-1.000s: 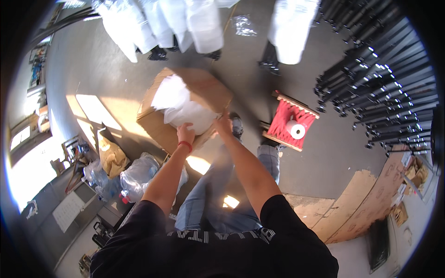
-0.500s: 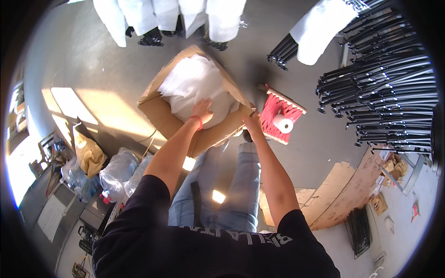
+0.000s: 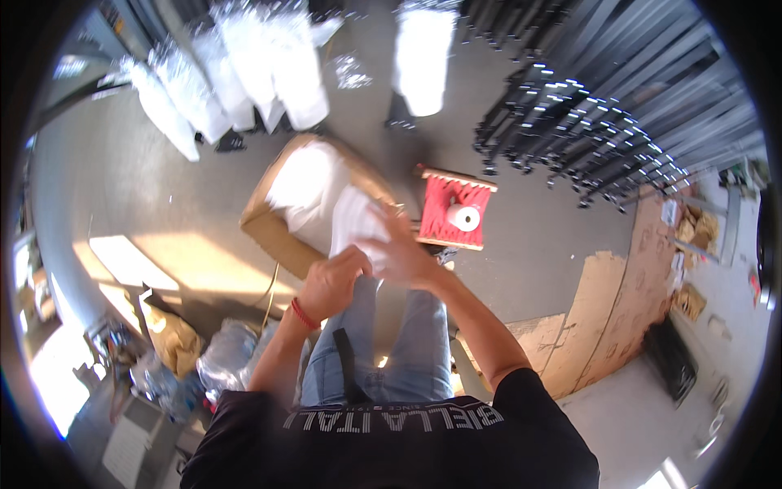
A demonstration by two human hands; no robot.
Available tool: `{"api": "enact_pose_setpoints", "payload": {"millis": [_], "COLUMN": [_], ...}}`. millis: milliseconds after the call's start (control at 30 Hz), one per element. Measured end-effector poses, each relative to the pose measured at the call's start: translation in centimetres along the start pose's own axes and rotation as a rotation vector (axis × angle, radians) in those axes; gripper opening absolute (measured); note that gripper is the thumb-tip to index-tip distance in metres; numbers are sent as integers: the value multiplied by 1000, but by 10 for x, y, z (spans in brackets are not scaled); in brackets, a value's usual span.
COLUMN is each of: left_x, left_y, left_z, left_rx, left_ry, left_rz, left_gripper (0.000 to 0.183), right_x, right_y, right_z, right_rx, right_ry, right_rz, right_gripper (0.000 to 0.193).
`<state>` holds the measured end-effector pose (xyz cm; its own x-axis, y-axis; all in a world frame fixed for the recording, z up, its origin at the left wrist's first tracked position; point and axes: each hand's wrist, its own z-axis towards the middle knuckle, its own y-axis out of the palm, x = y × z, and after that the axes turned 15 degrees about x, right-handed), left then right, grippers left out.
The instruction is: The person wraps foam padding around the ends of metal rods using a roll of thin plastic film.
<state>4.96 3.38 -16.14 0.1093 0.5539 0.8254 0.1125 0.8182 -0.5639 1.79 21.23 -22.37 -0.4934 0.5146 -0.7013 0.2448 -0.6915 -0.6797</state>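
Note:
An open cardboard box [image 3: 273, 224] stands in front of me, with white foam sheets [image 3: 301, 181] piled in it. One white foam sheet [image 3: 350, 218] comes up over the box's near side toward my hands. My left hand [image 3: 332, 284], with a red band at the wrist, is closed on this sheet's near edge. Close beside it, my right hand [image 3: 401, 254] is at the sheet's right side, smeared by motion, so its grip is unclear. Right of the box, a white roll [image 3: 464, 218] sits on a red stool [image 3: 440, 200] with wooden edges.
White-wrapped bundles [image 3: 285, 81] stand beyond the box, with another wrapped bundle [image 3: 423, 61] farther right. Many black metal tubes [image 3: 586, 122] lie at the far right. Clear plastic bags [image 3: 228, 354] and a brown paper bag [image 3: 175, 338] are at left; flat cardboard [image 3: 599, 318] leans at right.
My left hand has come out of the box toward me with a foam sheet. My right hand has left the box's edge and moved in beside the left. The view has shifted.

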Motion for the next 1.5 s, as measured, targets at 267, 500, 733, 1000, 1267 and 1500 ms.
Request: {"api": "enact_pose_setpoints", "payload": {"millis": [267, 500, 733, 1000, 1267, 1500], "left_x": [111, 185, 204, 241, 269, 256], "left_y": [23, 54, 56, 19, 13, 24], "left_z": [58, 116, 265, 392, 410, 430], "left_rx": [-23, -4, 495, 528, 430, 569], "left_ry": [232, 161, 99, 153, 94, 186], "left_rz": [-256, -404, -247, -433, -784, -462], "left_gripper": [17, 19, 56, 48, 17, 17], "right_x": [-23, -3, -13, -36, -31, -7], "right_y": [-134, -230, -317, -356, -344, -354], "right_z": [-59, -79, -50, 27, 108, 172], "right_rx": [223, 387, 431, 371, 545, 798], "right_ry": [625, 738, 442, 284, 255, 412], "right_rz": [653, 465, 78, 181, 204, 4], "right_gripper": [5, 24, 25, 23, 15, 28]}}
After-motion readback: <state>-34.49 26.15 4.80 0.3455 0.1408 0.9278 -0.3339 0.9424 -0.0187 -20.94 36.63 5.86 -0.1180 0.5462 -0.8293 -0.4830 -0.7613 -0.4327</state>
